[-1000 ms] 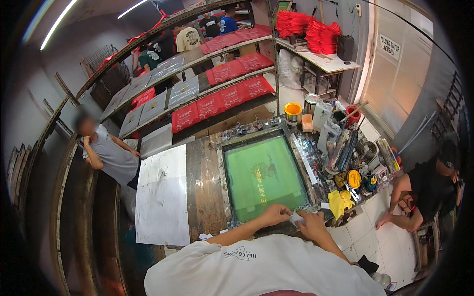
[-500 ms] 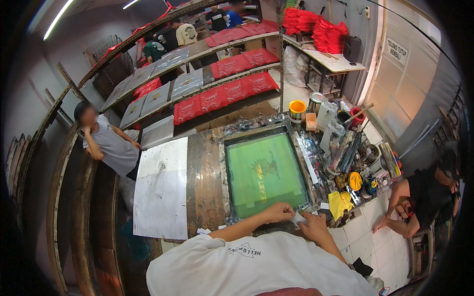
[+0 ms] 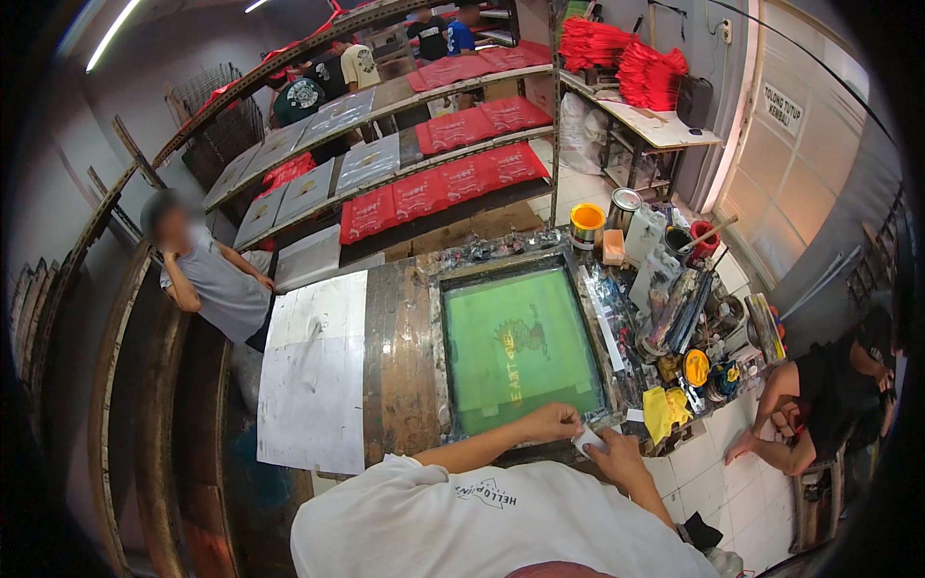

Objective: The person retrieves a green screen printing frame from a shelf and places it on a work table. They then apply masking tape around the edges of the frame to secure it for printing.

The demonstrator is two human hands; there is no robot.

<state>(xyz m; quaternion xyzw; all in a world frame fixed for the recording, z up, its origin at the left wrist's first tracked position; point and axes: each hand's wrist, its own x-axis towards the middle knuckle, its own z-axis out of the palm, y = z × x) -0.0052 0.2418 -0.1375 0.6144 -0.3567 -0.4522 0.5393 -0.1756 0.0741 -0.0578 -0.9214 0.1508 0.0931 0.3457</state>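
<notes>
My right hand (image 3: 621,460) is closed on a small white piece (image 3: 587,440), which looks like paper or tape; I cannot tell which. Fingers pinched, my left hand (image 3: 553,422) meets the upper edge of that piece. Both hands are over the near right corner of a dark-framed printing screen (image 3: 593,332). Its mesh (image 3: 482,356) is green, with a faint picture and yellowish lettering in the middle. Beyond the right hand, on the table edge, lies a crumpled yellow cloth (image 3: 657,414).
A white sheet (image 3: 310,376) covers the table's left part. Paint cans (image 3: 588,225), squeegees (image 3: 686,308) and tubs crowd its right side. Behind stand racks with red printed bags (image 3: 453,188). One person (image 3: 207,275) stands left; another (image 3: 819,405) sits low at right.
My two hands have shifted slightly to the right and downward, keeping the small white piece between them. The view has shifted a little too.
</notes>
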